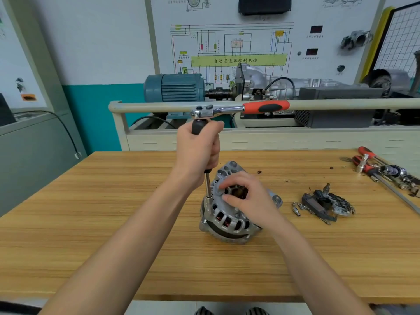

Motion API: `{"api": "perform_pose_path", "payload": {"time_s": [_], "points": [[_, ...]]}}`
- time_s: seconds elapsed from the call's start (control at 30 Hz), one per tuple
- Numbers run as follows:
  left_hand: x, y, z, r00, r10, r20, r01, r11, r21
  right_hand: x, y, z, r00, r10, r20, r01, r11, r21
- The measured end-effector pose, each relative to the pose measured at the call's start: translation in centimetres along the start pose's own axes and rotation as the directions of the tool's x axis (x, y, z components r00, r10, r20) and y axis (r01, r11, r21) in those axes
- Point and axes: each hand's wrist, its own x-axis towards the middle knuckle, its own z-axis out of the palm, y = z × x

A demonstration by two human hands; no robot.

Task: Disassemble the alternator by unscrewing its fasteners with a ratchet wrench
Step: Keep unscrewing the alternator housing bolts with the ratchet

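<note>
The silver alternator (223,220) stands on the wooden table (91,235), its open end up. An extension bar (208,185) rises upright from a fastener on its left rim. My left hand (197,151) grips the bar's black handle. On top of that handle sits the ratchet wrench (241,108), its red and black handle pointing right at head height. My right hand (247,196) rests on top of the alternator, fingers curled over the housing's central opening.
Removed alternator parts (327,203) and small screws (297,209) lie to the right of the alternator. Screwdrivers and sockets (384,170) sit at the table's far right. Behind the table, a rail (159,106) fronts a training bench with a blue motor (175,87).
</note>
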Motion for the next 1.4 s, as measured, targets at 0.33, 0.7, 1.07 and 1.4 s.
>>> {"api": "perform_pose_path", "payload": {"time_s": [0.33, 0.7, 1.07, 1.4], "points": [[0.3, 0.9, 0.9, 0.998, 0.028, 0.049, -0.03, 0.999, 0.038, -0.3, 0.3, 0.5, 0.999, 0.007, -0.039, -0.007, 1.0, 0.012], [0.7, 0.6, 1.2, 0.998, 0.034, 0.062, -0.037, 0.998, 0.047, -0.5, 0.3, 0.7, 0.997, -0.005, -0.076, 0.008, 0.999, 0.039], [3.7, 1.0, -3.4, 0.906, -0.321, -0.276, 0.072, 0.76, -0.646, -2.0, -0.6, -0.9, 0.997, 0.0, -0.083, 0.03, 0.929, 0.369], [3.0, -0.3, -3.0, 0.896, -0.382, -0.226, 0.086, 0.649, -0.756, -1.3, -4.9, -0.2, 0.998, -0.066, 0.021, 0.059, 0.964, 0.26]]}}
